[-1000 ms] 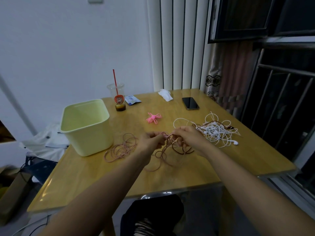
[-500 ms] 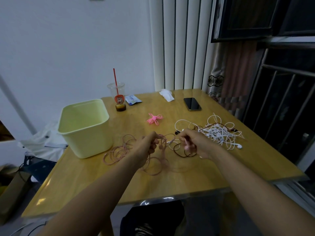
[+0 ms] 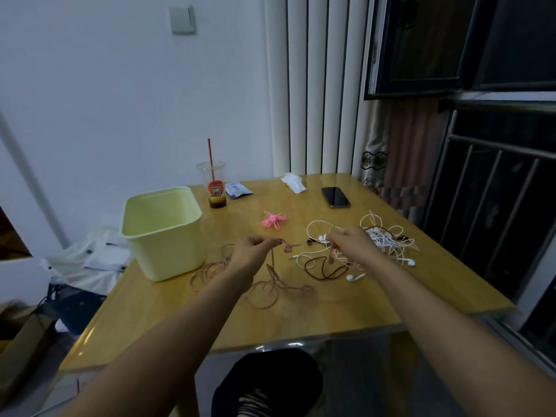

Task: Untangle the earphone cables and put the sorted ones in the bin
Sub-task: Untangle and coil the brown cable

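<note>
My left hand (image 3: pixel 251 251) pinches a pale pink earphone cable (image 3: pixel 270 281), lifted above the wooden table (image 3: pixel 331 308); the cable's loops trail down onto the table and off to the left. My right hand (image 3: pixel 352 243) pinches white cable at the near edge of a tangle of white and dark brown earphone cables (image 3: pixel 388 239). A dark brown loop (image 3: pixel 319 267) and a white earbud (image 3: pixel 355 277) lie just below that hand. The pale yellow bin (image 3: pixel 164 233) stands at the table's left; nothing shows inside it.
A bright pink coiled cable (image 3: pixel 273 220) lies mid-table. Behind stand a plastic cup with a red straw (image 3: pixel 215 188), a small packet (image 3: pixel 237 189), a crumpled tissue (image 3: pixel 293 182) and a black phone (image 3: pixel 335 197). Window bars run along the right; white cloth lies left of the table.
My hands have drawn apart. The pink cable now hangs from my left hand, separate from the brown and white cables by my right hand.
</note>
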The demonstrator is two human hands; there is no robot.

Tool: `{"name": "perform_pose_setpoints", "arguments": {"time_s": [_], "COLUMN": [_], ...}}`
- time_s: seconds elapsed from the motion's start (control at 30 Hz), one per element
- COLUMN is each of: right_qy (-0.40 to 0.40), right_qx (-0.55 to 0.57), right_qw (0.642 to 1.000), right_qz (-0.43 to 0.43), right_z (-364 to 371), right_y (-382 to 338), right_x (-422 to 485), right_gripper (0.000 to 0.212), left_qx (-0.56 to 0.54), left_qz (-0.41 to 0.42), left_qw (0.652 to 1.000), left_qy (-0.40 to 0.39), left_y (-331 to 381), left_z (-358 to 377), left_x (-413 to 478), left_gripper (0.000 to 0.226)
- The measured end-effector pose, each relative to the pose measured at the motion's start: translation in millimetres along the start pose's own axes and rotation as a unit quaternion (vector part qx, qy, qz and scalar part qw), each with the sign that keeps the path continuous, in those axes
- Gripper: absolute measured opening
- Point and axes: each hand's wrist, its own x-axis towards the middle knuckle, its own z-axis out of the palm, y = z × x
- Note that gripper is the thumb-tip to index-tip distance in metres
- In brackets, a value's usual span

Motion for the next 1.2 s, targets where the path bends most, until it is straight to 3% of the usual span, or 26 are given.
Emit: {"name": "perform_pose_setpoints", "arguments": {"time_s": [0.1, 0.17, 0.23, 0.3, 0.43, 0.63, 0.9, 0.97, 1.03, 1.1, 1.13, 1.2], "right_qy": [-0.014, -0.064, -0.134, -0.153, -0.085, -0.124, -0.006, 0.063, 0.099, 0.055, 0.037, 0.002], "right_qx": [-0.074, -0.023, 0.023, 0.038, 0.077, 0.146, 0.178, 0.153, 0.039, -0.059, -0.066, 0.012], "right_qw": [0.996, 0.993, 0.984, 0.980, 0.985, 0.976, 0.980, 0.984, 0.994, 0.997, 0.997, 0.997], "right_qz": [-0.038, -0.092, -0.117, -0.123, -0.127, -0.101, -0.094, -0.072, -0.029, -0.011, -0.023, -0.075], "right_z": [9.5, 18.3, 28.2, 36.4, 42.3, 37.4, 40.7, 35.8, 27.0, 23.8, 23.9, 27.8], "right_y": [-6.9, -18.6, -26.4, -26.1, -16.9, -12.7, -12.2, -12.6, -8.1, -5.6, -7.8, -19.5], "right_x": [0.5, -5.3, -10.5, -12.1, -8.8, -8.3, -6.9, -4.1, -0.1, -1.2, -2.6, -9.5], "right_gripper": [0.025, 0.036, 0.036, 0.031, 0.021, 0.023, 0.016, 0.016, 0.016, 0.016, 0.029, 0.046], "left_qx": [-0.016, -0.034, -0.058, -0.075, -0.073, -0.063, -0.038, -0.044, -0.056, -0.073, -0.078, -0.066], "left_qz": [-0.018, -0.028, -0.030, -0.042, -0.074, -0.084, -0.084, -0.083, -0.085, -0.077, -0.073, -0.053], "left_qw": [1.000, 0.999, 0.998, 0.996, 0.995, 0.994, 0.995, 0.995, 0.994, 0.993, 0.993, 0.994], "left_qy": [-0.001, -0.002, -0.007, -0.006, -0.004, -0.022, -0.043, -0.031, -0.034, -0.050, -0.060, -0.075], "left_y": [0.7, -0.9, -4.6, -7.3, -12.6, -19.2, -18.3, -18.5, -15.6, -11.2, -8.2, -5.5], "left_z": [2.9, 5.9, 7.7, 8.3, 9.6, 12.3, 16.0, 14.2, 12.1, 11.3, 12.2, 14.3], "left_x": [-1.5, -2.1, -1.1, 0.7, 3.4, 9.8, 8.0, 9.1, 8.8, 8.4, 6.4, 3.5], "left_gripper": [0.020, 0.025, 0.027, 0.024, 0.020, 0.013, 0.017, 0.021, 0.028, 0.039, 0.043, 0.045]}}
